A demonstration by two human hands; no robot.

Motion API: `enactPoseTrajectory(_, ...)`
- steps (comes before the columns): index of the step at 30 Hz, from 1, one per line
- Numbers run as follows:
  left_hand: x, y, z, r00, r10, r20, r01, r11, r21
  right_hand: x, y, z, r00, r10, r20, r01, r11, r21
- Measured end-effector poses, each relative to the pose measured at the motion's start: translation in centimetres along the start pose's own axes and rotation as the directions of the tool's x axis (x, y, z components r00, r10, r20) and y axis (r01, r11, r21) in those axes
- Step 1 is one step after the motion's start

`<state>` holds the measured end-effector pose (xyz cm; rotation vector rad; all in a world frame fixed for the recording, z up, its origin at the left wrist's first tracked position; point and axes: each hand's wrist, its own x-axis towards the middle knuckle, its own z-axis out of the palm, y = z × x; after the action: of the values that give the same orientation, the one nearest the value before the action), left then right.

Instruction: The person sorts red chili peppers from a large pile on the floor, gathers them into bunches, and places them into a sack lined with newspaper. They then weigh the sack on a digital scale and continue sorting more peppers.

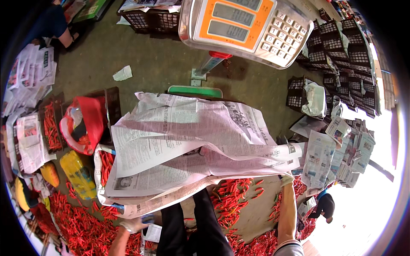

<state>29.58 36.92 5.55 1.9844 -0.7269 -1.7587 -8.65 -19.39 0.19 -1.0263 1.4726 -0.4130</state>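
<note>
The newspaper (171, 141) lies spread ahead of you, long axis running left to right, with your right hand (287, 180) nearer, at its right end, and your left hand (133, 224) just below its near left corner, though I cannot tell whether either grips anything.

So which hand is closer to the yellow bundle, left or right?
Left. In the picture, the left hand is below and right of the yellow bundle; the right hand is much farther right, by the newspaper.
</note>
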Motion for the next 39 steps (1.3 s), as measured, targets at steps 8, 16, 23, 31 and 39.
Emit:
enactPoseTrajectory(8, 16.1, 4.9, 4.8, 1.0, 0.0, 0.016, 0.008, 0.849, -0.528, 3.2, -6.9, 6.4, 0.911, -0.289, 0.295, 0.395, 0.821, -0.413)
enactPoseTrajectory(16, 25.5, 7.4, -0.4, 0.982, 0.18, -0.06, -0.173, 0.712, -0.681, 8.1, -13.1, 12.7, 0.738, -0.457, 0.496, 0.671, 0.568, -0.476)
enactPoseTrajectory(23, 31.9, 9.9, -6.4, 0.977, -0.105, -0.186, -0.177, 0.087, -0.98, 8.4, -17.2, 16.4, 0.871, -0.275, 0.407, 0.47, 0.707, -0.528)
enactPoseTrajectory(31, 33.6, 4.0, -6.3, 0.93, -0.246, -0.273, -0.254, 0.109, -0.961, 5.0, -6.8, 12.4, 0.191, -0.395, 0.899, 0.968, -0.077, -0.239)
enactPoseTrajectory(39, 26.2, 4.8, -6.7, 0.966, -0.131, -0.224, -0.23, -0.037, -0.972, 1.2, 2.5, 14.8, 0.438, -0.164, 0.884, 0.899, 0.058, -0.435)
